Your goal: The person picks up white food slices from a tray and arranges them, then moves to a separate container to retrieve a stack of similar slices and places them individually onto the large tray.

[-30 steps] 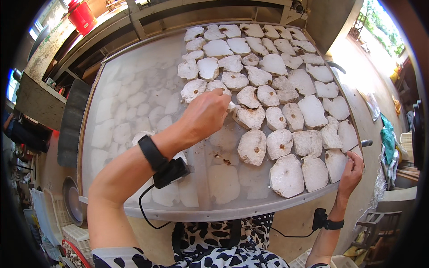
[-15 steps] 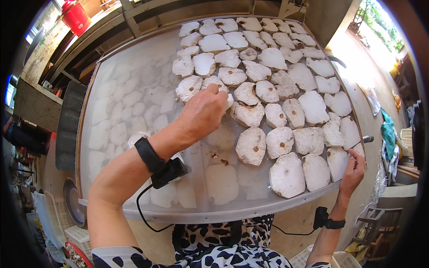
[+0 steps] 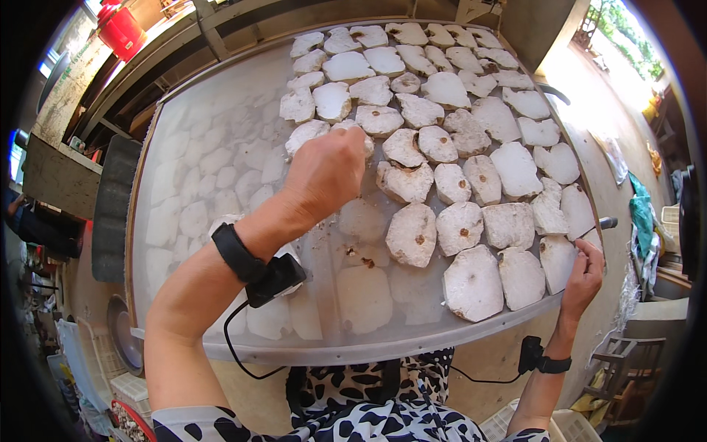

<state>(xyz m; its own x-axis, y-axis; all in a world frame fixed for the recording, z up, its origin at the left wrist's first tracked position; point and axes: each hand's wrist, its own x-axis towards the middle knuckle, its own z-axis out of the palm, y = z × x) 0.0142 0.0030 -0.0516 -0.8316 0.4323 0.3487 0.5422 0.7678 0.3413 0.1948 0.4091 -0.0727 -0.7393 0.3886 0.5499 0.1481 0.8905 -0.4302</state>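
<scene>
Thick, chalky white slices (image 3: 470, 287) with rough rims, some with brown holes, lie on a translucent mesh screen (image 3: 412, 342) in a frame. My left hand (image 3: 324, 173) is curled over the left edge of these rows, against a slice (image 3: 368, 145) partly covered by it. Its fingertips, and whatever is in them, are hidden. At the screen's right front edge, my right hand (image 3: 583, 276) closes round the frame, its fingertips beside a pale slice (image 3: 557, 259). Both wrists wear black straps with small devices and cables.
More slices show dimly through the mesh at left. Brown crumbs (image 3: 368, 262) lie near the front. A red container (image 3: 120, 31) stands at the far left, and a dark corrugated panel (image 3: 116, 210) beside the screen. A wooden stool (image 3: 626, 368) is at lower right.
My left hand has shifted slightly away and left over the slices; the white piece seen by its fingers is now out of sight. My right hand stays at the frame.
</scene>
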